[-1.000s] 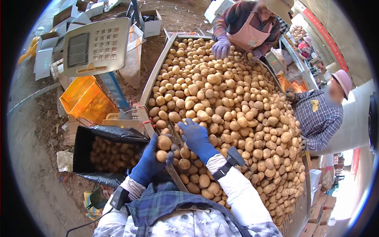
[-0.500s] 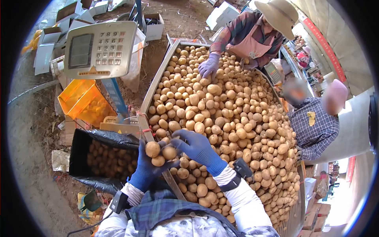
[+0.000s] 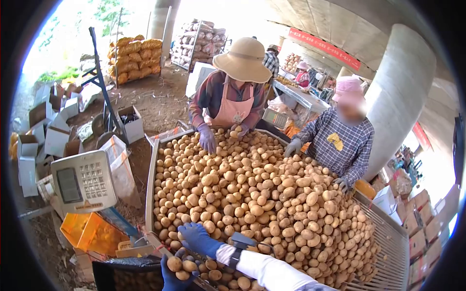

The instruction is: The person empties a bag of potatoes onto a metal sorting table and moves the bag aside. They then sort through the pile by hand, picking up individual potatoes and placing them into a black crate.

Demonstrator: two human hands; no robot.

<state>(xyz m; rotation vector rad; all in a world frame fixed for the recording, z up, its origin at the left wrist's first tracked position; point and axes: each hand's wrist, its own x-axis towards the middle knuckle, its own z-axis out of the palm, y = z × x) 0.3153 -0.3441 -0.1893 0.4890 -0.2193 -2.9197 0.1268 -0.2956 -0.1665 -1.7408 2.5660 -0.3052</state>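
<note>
My left hand [image 3: 174, 277], in a blue glove, sits at the bottom edge and cups three potatoes [image 3: 180, 267] over the tray's near left rim. In its blue glove, my right hand [image 3: 195, 238] rests palm down on the potato heap [image 3: 262, 203], fingers spread and holding nothing. The heap fills a long metal sorting tray [image 3: 150, 180]. Just below my left hand is a black-lined box [image 3: 104, 269] with potatoes inside.
A person in a tan hat and pink apron [image 3: 228, 104] sorts at the tray's far end; another in a plaid shirt [image 3: 337, 143] works at its right side. A weighing scale head [image 3: 83, 182], an orange crate [image 3: 90, 233] and cardboard boxes [image 3: 41, 131] stand at the left.
The view has tilted up, so my hands now sit low in the frame. My left hand still carries the potatoes, now closer to the black-lined box. My right hand lies flat on the heap.
</note>
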